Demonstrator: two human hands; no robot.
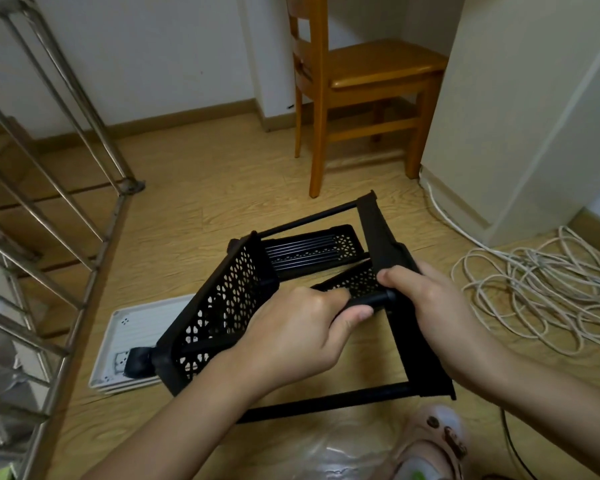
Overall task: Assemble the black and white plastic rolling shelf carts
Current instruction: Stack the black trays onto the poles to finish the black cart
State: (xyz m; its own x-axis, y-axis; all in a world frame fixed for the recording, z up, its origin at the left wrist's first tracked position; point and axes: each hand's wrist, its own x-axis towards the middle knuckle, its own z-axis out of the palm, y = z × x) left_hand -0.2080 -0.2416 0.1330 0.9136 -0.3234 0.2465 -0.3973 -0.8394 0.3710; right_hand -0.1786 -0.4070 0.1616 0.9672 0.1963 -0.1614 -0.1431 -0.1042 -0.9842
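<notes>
Progress check from poster one: how far is the black cart [219, 306] getting, and where is it sitting?

Poster two: it's lying on its side on the floor [222, 188], right in front of the person. I'm guessing it's roughly half built. Two black trays are already hanging together on poles, and one caster [137, 362] is showing at a corner. A third black tray [312, 249] seems to be lying loose behind. The white trays [142, 327] are sitting stacked and untouched, so the whole white cart is looking like a job not yet begun.

Poster one: what are the hands doing?

Poster two: the left hand [302, 327] is wrapping its fingers tight around a short black pole [371, 301], thumb underneath. The right hand [437, 306] is clamping the right tray [381, 237] just where that pole is meeting it. Looks to me like the pole is being seated in its socket.
</notes>
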